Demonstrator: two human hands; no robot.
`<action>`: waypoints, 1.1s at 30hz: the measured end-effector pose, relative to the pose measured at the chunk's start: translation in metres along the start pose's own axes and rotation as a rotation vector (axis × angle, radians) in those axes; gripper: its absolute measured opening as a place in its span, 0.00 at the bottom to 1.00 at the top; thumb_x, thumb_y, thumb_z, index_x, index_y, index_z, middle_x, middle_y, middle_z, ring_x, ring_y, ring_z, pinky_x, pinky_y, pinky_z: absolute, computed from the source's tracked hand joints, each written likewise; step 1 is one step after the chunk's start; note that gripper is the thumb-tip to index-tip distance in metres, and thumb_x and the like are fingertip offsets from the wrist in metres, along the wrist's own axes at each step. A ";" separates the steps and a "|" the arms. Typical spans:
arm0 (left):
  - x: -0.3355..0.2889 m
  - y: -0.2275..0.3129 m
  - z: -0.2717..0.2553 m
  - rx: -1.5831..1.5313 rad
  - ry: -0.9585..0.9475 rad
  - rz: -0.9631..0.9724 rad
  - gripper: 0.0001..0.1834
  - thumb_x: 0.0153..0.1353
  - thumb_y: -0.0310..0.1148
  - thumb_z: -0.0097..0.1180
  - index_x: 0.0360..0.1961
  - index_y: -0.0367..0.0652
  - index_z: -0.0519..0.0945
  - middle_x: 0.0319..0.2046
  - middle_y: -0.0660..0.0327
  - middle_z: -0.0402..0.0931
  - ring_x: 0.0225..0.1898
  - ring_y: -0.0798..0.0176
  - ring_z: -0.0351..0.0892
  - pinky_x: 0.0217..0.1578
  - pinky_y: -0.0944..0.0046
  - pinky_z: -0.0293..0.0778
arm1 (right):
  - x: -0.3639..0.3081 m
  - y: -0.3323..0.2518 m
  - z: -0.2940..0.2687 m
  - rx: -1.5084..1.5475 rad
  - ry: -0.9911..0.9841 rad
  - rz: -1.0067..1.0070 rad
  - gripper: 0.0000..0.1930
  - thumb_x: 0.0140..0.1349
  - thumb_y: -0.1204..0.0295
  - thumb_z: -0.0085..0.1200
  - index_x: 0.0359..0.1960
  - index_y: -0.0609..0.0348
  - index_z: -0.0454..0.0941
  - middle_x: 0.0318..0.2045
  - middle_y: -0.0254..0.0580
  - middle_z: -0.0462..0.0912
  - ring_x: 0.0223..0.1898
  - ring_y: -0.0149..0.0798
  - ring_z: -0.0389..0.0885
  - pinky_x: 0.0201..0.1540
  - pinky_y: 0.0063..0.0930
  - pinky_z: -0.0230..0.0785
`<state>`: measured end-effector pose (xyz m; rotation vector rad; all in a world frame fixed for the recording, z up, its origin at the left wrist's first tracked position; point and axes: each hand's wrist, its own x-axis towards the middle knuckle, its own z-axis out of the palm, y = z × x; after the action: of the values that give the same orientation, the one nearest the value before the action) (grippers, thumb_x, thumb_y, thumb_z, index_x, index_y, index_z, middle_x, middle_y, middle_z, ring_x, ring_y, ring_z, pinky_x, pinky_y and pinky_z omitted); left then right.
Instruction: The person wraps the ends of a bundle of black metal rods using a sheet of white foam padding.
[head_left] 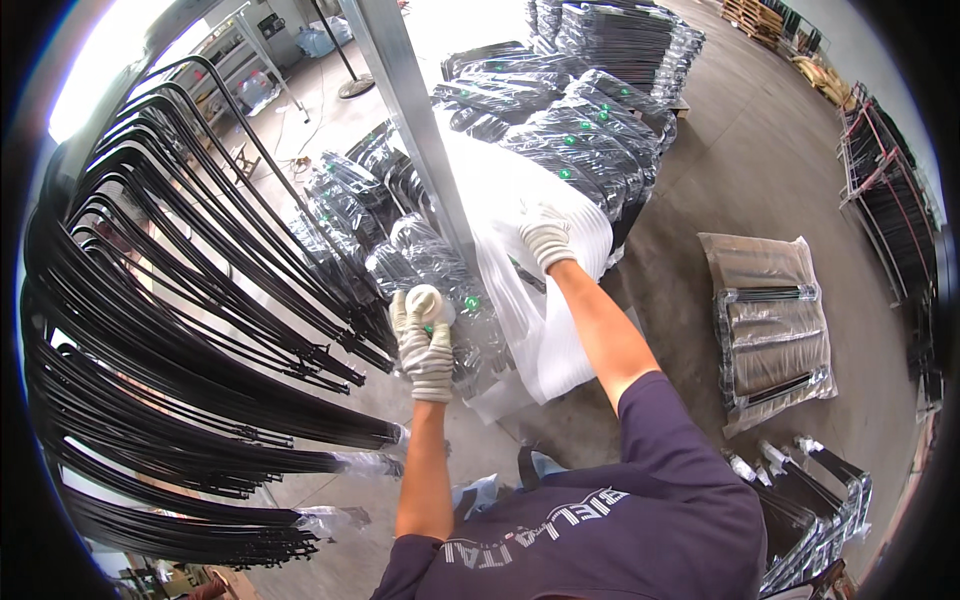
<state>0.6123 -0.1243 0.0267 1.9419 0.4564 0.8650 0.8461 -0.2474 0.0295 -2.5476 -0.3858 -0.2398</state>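
My left hand, in a pale knit glove, is closed around a small white roll that looks like a roll of tape or film. My right hand, gloved the same way, lies on a white foam sheet with its fingers stretched out; glare blurs the fingertips. The sheet drapes over stacked dark parts wrapped in clear film, several with green round stickers. Below my left hand's roll, more film-wrapped bundles stand close by.
An upright metal post rises between my hands. Bent black tubes hang in rows at left. A wrapped flat package lies on the floor at right, with a wrapped metal frame nearer. Wooden pallets stand far back.
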 end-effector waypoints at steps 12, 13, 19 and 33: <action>-0.013 0.060 0.060 0.131 -0.652 0.144 0.24 0.49 0.31 0.51 0.51 0.53 0.69 0.57 0.46 0.55 0.60 0.44 0.50 0.58 0.54 0.50 | 0.070 -0.029 -0.119 1.816 0.513 -0.019 0.14 0.61 0.66 0.42 0.41 0.66 0.70 0.26 0.41 0.76 0.23 0.27 0.74 0.28 0.18 0.70; -0.016 0.057 0.059 0.155 -0.648 0.120 0.24 0.50 0.32 0.51 0.52 0.53 0.68 0.57 0.46 0.55 0.60 0.44 0.50 0.58 0.53 0.50 | 0.061 -0.028 -0.136 2.019 0.639 -0.041 0.16 0.62 0.67 0.42 0.45 0.67 0.68 0.30 0.44 0.76 0.25 0.27 0.75 0.30 0.18 0.72; -0.023 0.054 0.057 0.033 -0.608 0.016 0.24 0.53 0.38 0.53 0.52 0.44 0.68 0.55 0.48 0.60 0.58 0.52 0.56 0.58 0.62 0.52 | -0.036 -0.016 -0.241 1.190 0.778 -0.239 0.12 0.59 0.73 0.45 0.44 0.63 0.71 0.28 0.40 0.79 0.18 0.24 0.73 0.21 0.15 0.68; -0.112 0.116 -0.255 -0.044 -0.634 0.334 0.51 0.40 0.66 0.53 0.61 0.46 0.54 0.61 0.58 0.51 0.65 0.55 0.41 0.61 0.51 0.35 | -0.286 -0.151 -0.212 0.306 -1.258 -1.139 0.24 0.50 0.76 0.49 0.51 0.39 0.71 0.14 0.31 0.72 0.16 0.30 0.70 0.22 0.23 0.64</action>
<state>0.3460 -0.0970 0.1653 2.1486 -0.2643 0.4068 0.5093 -0.3041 0.2100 -1.5720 -2.0658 0.9854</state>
